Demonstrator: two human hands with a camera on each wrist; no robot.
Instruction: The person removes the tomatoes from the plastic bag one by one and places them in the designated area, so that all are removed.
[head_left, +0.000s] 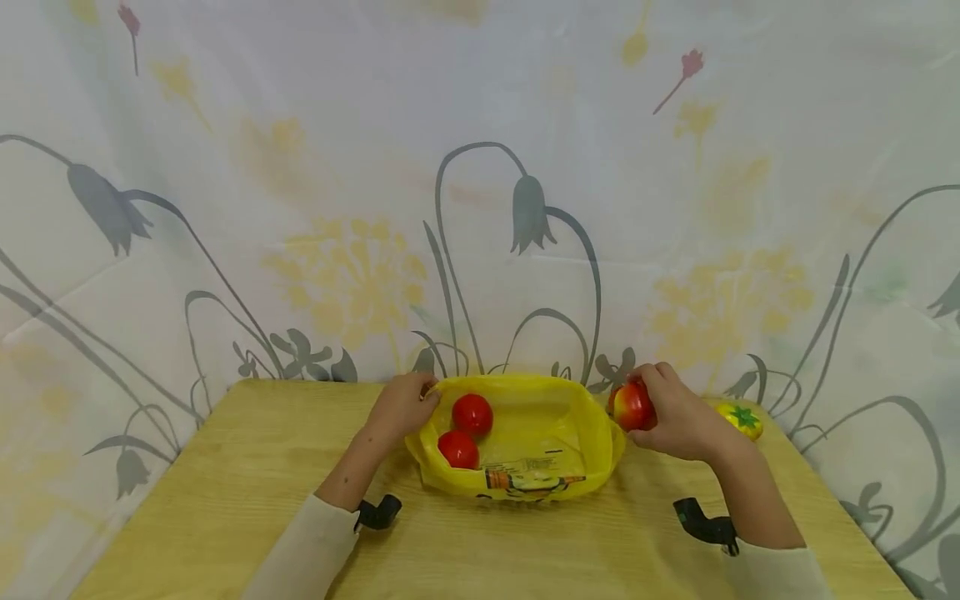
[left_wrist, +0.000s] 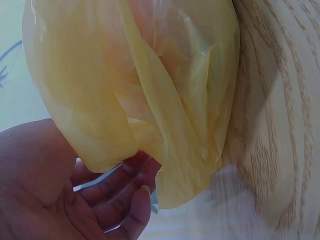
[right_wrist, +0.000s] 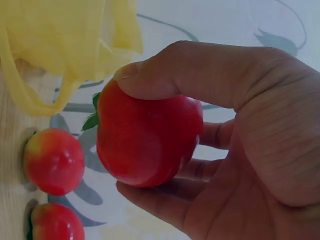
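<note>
A yellow plastic bag [head_left: 517, 483] sits open on the table with two shiny red round fruits [head_left: 472, 415] in its left end. My left hand [head_left: 402, 406] grips the bag's left rim; the left wrist view shows its fingers curled at the edge of the yellow film [left_wrist: 170, 165]. My right hand [head_left: 678, 421] holds a red and yellow apple [head_left: 633, 406] just beyond the bag's right end. Close up, thumb and fingers wrap around this apple [right_wrist: 150, 135], and a green leaf [right_wrist: 91, 120] sticks out at its stem end.
Two more red-yellow apples [right_wrist: 54, 161] lie on the table in the right wrist view. A yellow fruit with a green star-shaped top [head_left: 742, 419] is behind my right wrist. A flower-print cloth [head_left: 480, 100] hangs along the wooden table's [head_left: 247, 467] far edge.
</note>
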